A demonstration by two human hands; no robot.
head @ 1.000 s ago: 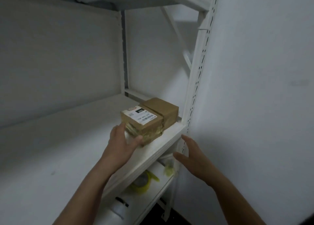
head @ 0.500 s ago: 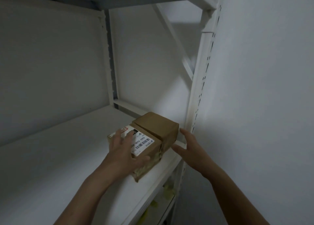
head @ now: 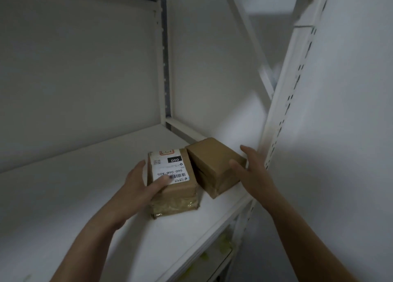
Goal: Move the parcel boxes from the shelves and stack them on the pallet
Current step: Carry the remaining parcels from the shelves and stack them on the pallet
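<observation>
Two small brown parcel boxes stand side by side near the front right corner of a white shelf board (head: pixel 85 188). The labelled box (head: pixel 176 175) carries a white shipping label reading 060. My left hand (head: pixel 142 186) grips its left side, thumb lying across the label. The plain box (head: pixel 212 164) sits to its right, touching it. My right hand (head: pixel 251 171) holds the plain box's right end, thumb on the near face and fingers reaching behind. No pallet is in view.
A white perforated upright (head: pixel 285 103) stands just right of my right hand, with a diagonal brace (head: pixel 248 39) behind it. A grey wall (head: pixel 344 132) fills the right side. A lower shelf (head: pixel 214 254) shows yellowish objects. Another shelf board hangs overhead.
My right hand has come up from below the shelf edge onto the plain box's right end. My left hand has shifted to the labelled box's left side, and that box has turned slightly.
</observation>
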